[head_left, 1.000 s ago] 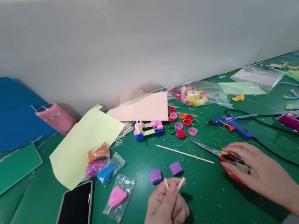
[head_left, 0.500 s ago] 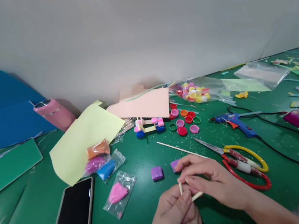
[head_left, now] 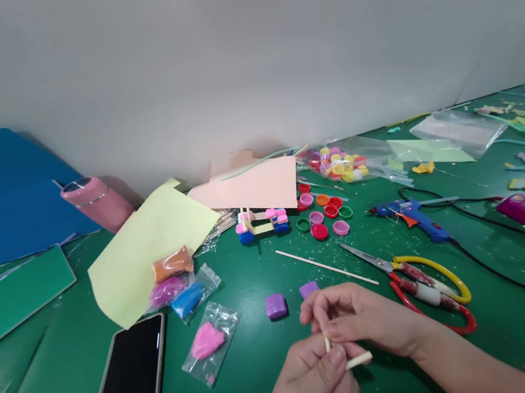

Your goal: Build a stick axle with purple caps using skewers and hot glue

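Near the bottom centre my left hand (head_left: 320, 379) is closed round thin pale sticks (head_left: 358, 360); one end pokes out to the right past the thumb, and another piece stands upright between the hands. My right hand (head_left: 360, 318) pinches the top of the upright piece, just above my left thumb. Two purple blocks lie beyond the hands, one (head_left: 276, 306) in full view and the other (head_left: 309, 289) close to my right fingertips. A single thin stick (head_left: 326, 267) rests on the green table behind them.
Scissors (head_left: 409, 279) and a blue glue gun (head_left: 411, 217) lie to the right. Behind are coloured bottle caps (head_left: 319, 231) and a small pink-and-blue model (head_left: 262, 223). A phone (head_left: 124, 390), bagged clay (head_left: 207, 340), yellow paper (head_left: 149, 243) and a pink bottle (head_left: 98, 204) are on the left.
My right hand has shifted slightly left and down, its fingers now closed over the upright stick's top. The stick end on the right has moved right and down and shows more clearly.
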Demonstrator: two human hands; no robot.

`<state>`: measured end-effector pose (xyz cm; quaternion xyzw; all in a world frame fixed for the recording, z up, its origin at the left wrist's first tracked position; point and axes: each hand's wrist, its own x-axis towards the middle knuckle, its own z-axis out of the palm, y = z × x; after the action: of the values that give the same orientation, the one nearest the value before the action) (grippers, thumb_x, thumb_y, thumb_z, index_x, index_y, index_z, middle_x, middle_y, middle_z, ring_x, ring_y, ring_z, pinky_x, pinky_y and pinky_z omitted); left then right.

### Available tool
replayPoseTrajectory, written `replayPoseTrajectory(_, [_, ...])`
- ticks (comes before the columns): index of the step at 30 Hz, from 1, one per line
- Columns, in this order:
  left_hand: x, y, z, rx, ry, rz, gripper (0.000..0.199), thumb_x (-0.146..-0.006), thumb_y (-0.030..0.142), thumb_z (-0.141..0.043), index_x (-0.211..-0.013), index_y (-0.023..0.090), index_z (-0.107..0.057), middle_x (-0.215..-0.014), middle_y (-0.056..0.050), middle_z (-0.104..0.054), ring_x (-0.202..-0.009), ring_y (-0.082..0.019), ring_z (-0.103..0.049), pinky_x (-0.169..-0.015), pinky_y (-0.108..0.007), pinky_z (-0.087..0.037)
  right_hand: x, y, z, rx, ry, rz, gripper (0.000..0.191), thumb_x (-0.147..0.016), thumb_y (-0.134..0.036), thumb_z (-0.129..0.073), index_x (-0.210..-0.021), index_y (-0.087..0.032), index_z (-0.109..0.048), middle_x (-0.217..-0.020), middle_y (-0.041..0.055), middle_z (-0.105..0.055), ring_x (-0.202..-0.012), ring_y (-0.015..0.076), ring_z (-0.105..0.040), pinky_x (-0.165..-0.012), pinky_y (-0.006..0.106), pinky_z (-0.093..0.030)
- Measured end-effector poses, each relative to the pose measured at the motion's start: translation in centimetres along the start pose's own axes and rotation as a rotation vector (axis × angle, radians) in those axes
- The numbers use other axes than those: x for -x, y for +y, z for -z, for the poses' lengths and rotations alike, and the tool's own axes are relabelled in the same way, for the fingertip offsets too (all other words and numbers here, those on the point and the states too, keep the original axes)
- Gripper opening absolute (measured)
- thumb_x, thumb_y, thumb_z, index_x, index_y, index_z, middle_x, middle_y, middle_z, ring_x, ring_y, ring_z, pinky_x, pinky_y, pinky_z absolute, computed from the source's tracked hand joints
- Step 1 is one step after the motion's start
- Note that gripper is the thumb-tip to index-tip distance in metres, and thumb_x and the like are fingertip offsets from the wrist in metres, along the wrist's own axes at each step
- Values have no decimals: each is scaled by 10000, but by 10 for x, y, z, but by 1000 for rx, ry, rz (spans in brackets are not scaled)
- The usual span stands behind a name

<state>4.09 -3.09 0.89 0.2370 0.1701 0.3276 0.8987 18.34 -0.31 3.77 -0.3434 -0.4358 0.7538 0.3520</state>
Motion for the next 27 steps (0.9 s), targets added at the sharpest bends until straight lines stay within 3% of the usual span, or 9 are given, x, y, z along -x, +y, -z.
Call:
replayPoseTrajectory(7, [-1, -5, 5, 30, -120, -21, 237, -800, 332, -582, -818, 106, -654, -363, 104, -282, -291, -27, -237, -365, -175, -242, -2, -3, 1, -37, -114, -33, 228, -676, -254, -689, -618, -145, -497, -956, 64, -566, -864, 156, -528, -793, 274, -387])
replayPoseTrajectory(16, [-4, -7, 9, 24, -78, -68, 254, -792, 371, -576, -790, 119, -609, -363, 122, -245, -267, -26, -199, -347, -179, -217, -3, -2, -1, 50, -29, 24, 218, -707, -306, -680, -681, -156, -524, -953, 49, -561, -845, 154, -537, -743, 266, -408])
replayPoseTrajectory(18, [-5, -2, 6, 31, -6, -86, 265, -769, 400, -597, -757, 135, -582, -367, 126, -240, -276, -21, -179, -355, -179, -192, -3, -1, 0, 45, 11, 36, 226, -729, -337, -660, -685, -155, -534, -941, 42, -567, -798, 138, -536, -715, 253, -412])
replayPoseTrajectory(23, [-3, 15, -4, 33, 377, -222, 213, -780, 341, -604, -812, 132, -580, -450, 110, -287, -361, -17, -202, -428, -185, -208, -3, 8, 2, 77, 188, 104, 202, -784, -350, -608, -880, -172, -612, -898, 34, -604, -810, 139, -541, -748, 258, -410])
replayPoseTrajectory(27, [-3, 18, -6, 19, 449, -250, 191, -775, 318, -611, -786, 128, -589, -485, 89, -330, -393, -22, -248, -449, -187, -226, -4, 16, -6, 75, 214, 143, 248, -726, -373, -664, -888, -192, -614, -864, 16, -613, -803, 143, -549, -749, 265, -420])
